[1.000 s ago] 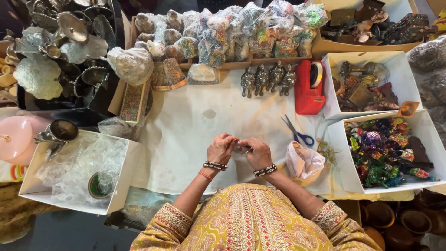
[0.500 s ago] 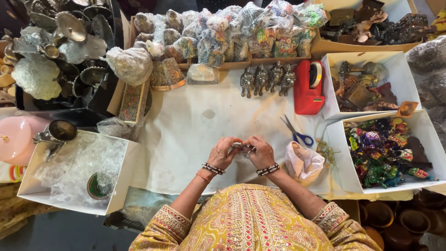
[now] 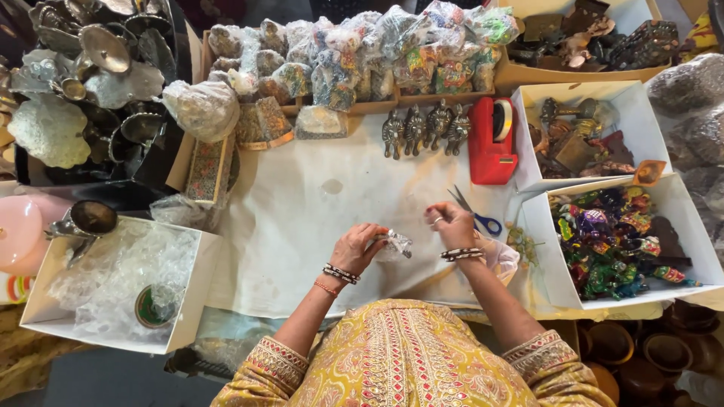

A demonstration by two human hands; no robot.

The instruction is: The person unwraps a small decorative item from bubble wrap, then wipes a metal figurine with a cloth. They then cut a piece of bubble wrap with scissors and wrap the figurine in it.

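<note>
small clear-wrapped piece [image 3: 394,243] sits pinched at your left fingertips, just past the thumb, over the white table cover [image 3: 302,218]. your left hand [image 3: 360,247] is curled, wrist bent inward, fingers clenched on it. your right hand [image 3: 452,224] is raised apart to the other side, fingers loosely curled; cannot tell if they hold anything. blue-handled scissors [image 3: 475,215] lie just beyond its knuckles.

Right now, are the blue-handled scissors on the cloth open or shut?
Open. The blue-handled scissors lie flat on the white cloth with blades spread in a narrow V, just beyond the right hand, which is not gripping them.
</note>
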